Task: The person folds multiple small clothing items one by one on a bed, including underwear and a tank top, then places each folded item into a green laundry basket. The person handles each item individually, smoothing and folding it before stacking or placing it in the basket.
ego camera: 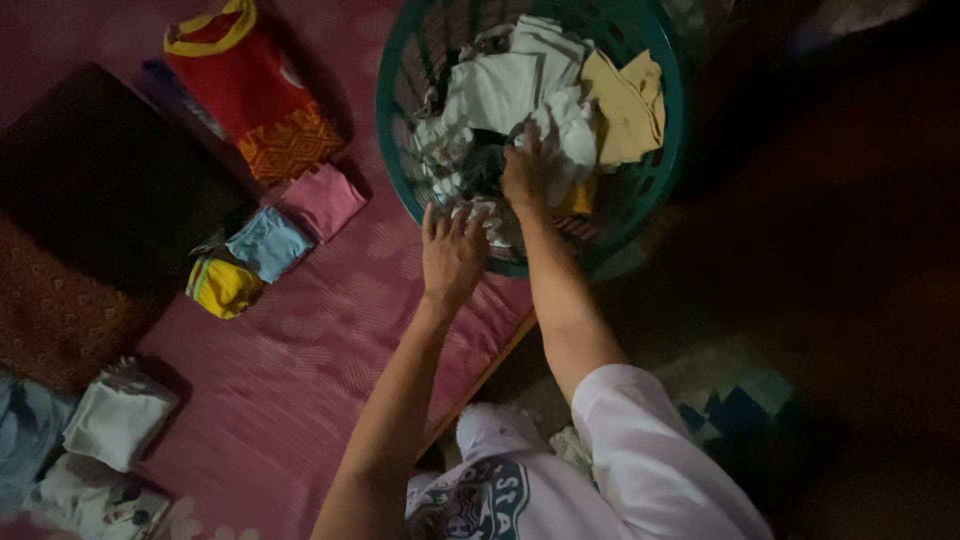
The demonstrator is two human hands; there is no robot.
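Note:
A round green laundry basket [392,150] stands at the top centre on a pink patterned bed sheet, filled with crumpled clothes: white garments [500,85], a tan one [630,105] and darker pieces. My right hand [525,172] reaches into the basket and closes on a white cloth [570,135] in the pile. My left hand [452,250] rests at the basket's near rim, fingers spread and touching a small white patterned piece [480,212] at the edge.
Folded items lie on the sheet to the left: a red and orange garment [250,90], a pink piece [322,198], a blue piece [267,243], a yellow roll [222,287], white folded cloths [118,415]. A dark cushion [100,180] sits far left. The bed edge runs diagonally below my arms.

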